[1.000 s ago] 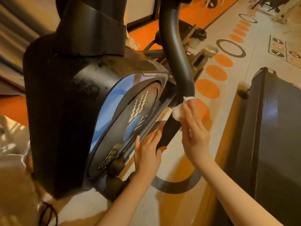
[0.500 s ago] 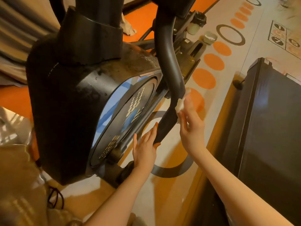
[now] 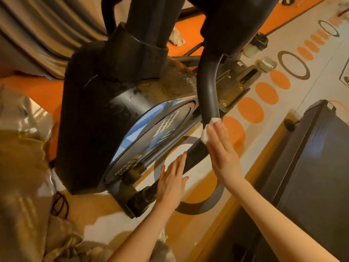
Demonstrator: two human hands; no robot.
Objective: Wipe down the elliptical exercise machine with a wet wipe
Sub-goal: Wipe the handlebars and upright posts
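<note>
Wipe (image 3: 206,130), white, lies pressed against the lower end of the elliptical's curved arm (image 3: 208,87) under the flat, straight fingers of the right hand (image 3: 222,148). Left hand (image 3: 172,178) rests open-fingered on the bar beside the blue-ringed flywheel cover (image 3: 149,137).

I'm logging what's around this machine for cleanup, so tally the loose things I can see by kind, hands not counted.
Wet wipes: 1, the white wipe under the right hand on the curved arm
Eyeglasses: 1, black pair on the floor
Small containers: 2, a bottle and a tub beyond the pedal
Crumpled cloths: 1
Total: 5
</note>
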